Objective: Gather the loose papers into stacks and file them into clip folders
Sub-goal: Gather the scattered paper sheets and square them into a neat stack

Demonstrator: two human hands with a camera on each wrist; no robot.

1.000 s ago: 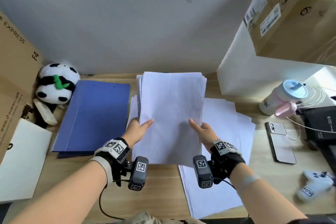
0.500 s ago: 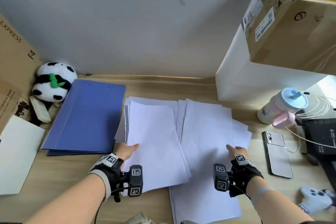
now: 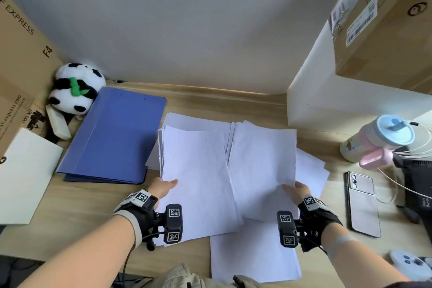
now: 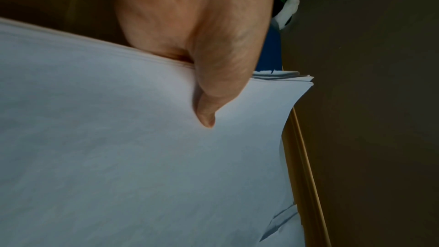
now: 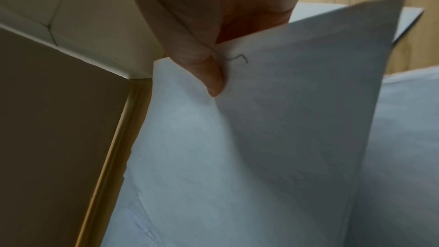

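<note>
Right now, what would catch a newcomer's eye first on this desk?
The white paper sheets spread mid-desk, the left hand pinching one stack and the right hand lifting another bundle. Left of them lies a flat blue folder, with a black-and-white plush panda in the far-left corner.

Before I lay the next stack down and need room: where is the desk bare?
Bare wood shows along the wall behind the papers, and at the front edge below the blue folders, beside the left hand. The right is crowded: phone, cup, cables.
</note>
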